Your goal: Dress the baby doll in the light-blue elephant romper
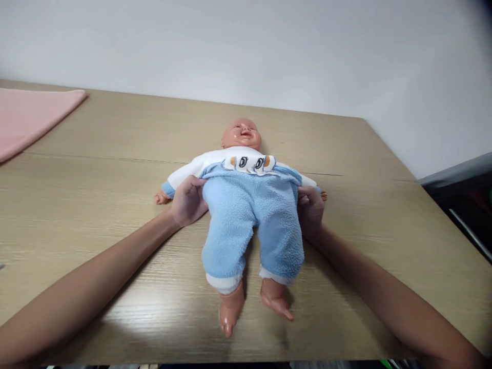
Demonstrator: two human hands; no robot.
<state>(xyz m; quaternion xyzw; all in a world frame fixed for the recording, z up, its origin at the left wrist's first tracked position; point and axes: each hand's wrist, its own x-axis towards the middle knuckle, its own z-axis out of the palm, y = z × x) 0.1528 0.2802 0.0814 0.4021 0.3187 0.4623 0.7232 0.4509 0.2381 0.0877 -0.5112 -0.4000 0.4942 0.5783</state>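
Left hand, right hand pinched blue trousers at waist; doll lay between fingers. Step seemed waist adjustment; next move likely called for even tug.

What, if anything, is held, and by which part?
The left hand and right hand hold the blue pants on the doll, at either side of the waist.

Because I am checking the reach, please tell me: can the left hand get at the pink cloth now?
Probably yes: nothing visible stands between the left hand and the pink cloth, though the hand would first have to release the blue trousers.
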